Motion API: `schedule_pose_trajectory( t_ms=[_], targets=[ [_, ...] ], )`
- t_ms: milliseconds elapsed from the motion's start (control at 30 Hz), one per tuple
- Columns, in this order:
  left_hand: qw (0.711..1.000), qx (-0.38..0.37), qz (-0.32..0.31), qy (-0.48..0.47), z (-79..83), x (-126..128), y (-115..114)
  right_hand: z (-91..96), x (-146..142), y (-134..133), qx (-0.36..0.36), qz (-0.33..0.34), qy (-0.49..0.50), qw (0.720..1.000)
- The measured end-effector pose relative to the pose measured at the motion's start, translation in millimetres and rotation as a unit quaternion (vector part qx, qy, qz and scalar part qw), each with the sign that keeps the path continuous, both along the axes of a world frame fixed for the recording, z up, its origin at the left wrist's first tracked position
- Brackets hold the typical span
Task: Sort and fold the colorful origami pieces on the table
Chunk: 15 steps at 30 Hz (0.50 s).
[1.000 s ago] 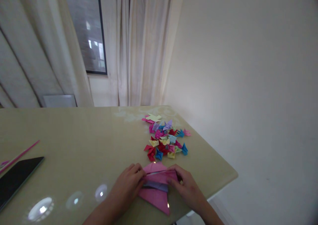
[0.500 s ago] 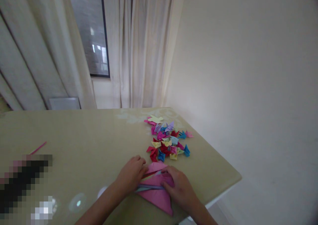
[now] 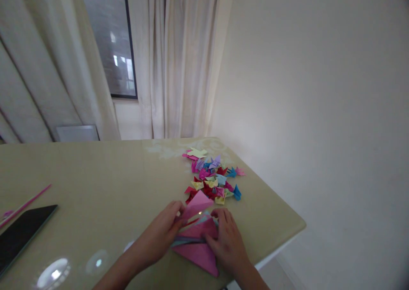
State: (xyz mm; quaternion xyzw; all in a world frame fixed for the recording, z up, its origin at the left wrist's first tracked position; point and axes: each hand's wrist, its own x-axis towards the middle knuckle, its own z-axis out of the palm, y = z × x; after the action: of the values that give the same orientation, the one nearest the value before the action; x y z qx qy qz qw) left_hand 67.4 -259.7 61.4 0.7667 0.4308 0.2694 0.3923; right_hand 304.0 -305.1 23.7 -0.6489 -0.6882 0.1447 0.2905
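Your left hand [image 3: 168, 225] pinches a pink flap [image 3: 198, 202], now raised so inner layers show, while your right hand [image 3: 227, 242] grips the pink folded paper [image 3: 200, 256] nearer you than the colourful paper pile [image 3: 211, 182].

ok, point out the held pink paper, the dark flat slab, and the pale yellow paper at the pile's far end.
Held pink paper [image 3: 198, 229]: head view, on its middle layer.
Dark flat slab [image 3: 25, 234]: head view, middle of its visible top face.
Pale yellow paper [image 3: 197, 153]: head view, middle of its top face.
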Motion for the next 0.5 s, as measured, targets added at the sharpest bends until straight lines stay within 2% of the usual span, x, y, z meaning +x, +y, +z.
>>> schedule_pose_trajectory(
  t_ms=[67, 133, 233, 300, 400, 500],
  targets=[
    [1.000, -0.016, -0.007, -0.005, -0.1, 3, -10, -2.8, 0, 1, -0.001, 0.003, 0.013, 1.000],
    [0.999, -0.036, -0.009, 0.004, -7.1, 10, -15, -6.5, 0, 2, 0.002, 0.009, 0.030, 1.000],
    [0.997, -0.054, -0.006, 0.047, -23.5, 20, -12, -11.3, 6, 6, 0.008, 0.012, 0.053, 0.999],
    [0.996, -0.033, -0.003, 0.087, -31.1, 22, -8, -12.4, 16, 7, 0.015, 0.019, 0.069, 0.997],
    [0.989, -0.004, -0.021, 0.149, -31.2, 22, -2, -11.7, 33, 0, 0.044, 0.003, 0.089, 0.995],
    [0.980, 0.009, -0.038, 0.195, -22.8, 21, 3, -14.6, 39, -19, 0.074, 0.000, 0.080, 0.994]
  ],
)
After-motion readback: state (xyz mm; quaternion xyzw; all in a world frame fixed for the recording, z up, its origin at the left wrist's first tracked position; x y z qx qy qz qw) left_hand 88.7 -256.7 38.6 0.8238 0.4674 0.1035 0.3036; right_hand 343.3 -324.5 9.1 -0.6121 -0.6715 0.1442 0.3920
